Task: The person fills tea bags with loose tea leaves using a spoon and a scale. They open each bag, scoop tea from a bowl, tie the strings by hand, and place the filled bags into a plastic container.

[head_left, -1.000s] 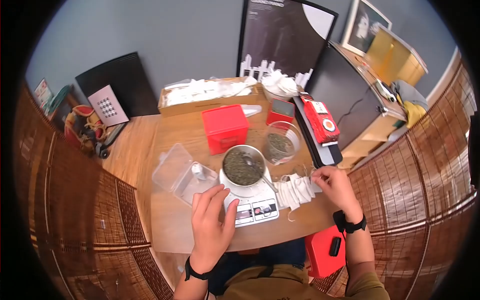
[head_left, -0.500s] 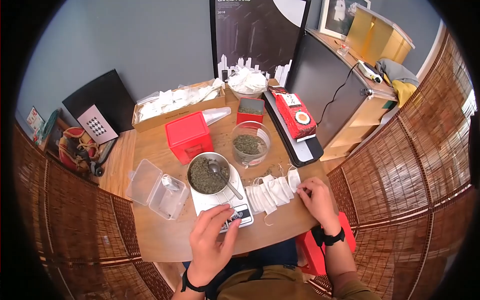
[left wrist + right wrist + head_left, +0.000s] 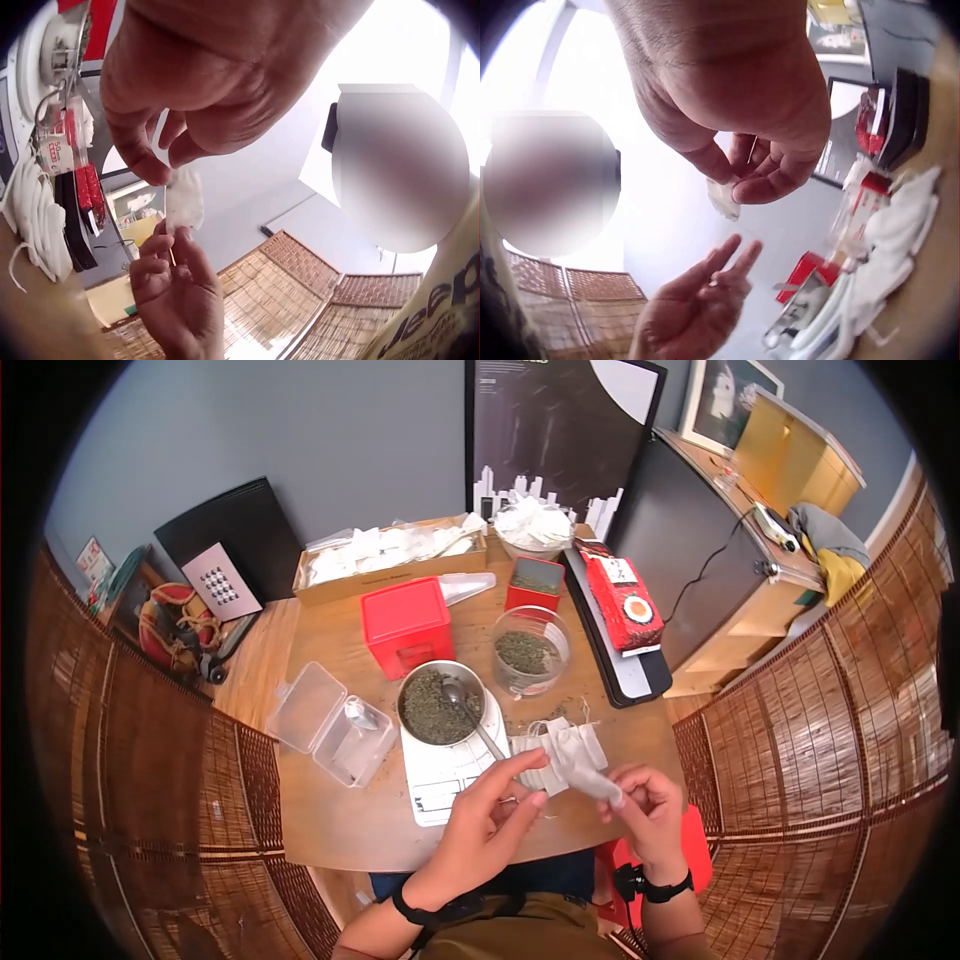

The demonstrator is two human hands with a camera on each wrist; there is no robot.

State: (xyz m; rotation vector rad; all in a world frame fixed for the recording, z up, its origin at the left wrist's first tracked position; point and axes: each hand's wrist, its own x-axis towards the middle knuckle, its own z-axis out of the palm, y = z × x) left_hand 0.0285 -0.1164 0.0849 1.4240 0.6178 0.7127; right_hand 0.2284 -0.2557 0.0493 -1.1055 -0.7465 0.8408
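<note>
I had the right hand [image 3: 650,818] pinching a white drawstring bag [image 3: 592,784] above the table [image 3: 345,830], the left hand [image 3: 490,825] spread just beside it, and judged this a readying step, next calling for a left-hand grasp on its free end.

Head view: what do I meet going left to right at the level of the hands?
Left woven screen, clear plastic box, left hand, held white pouch, right hand, right woven screen.
</note>
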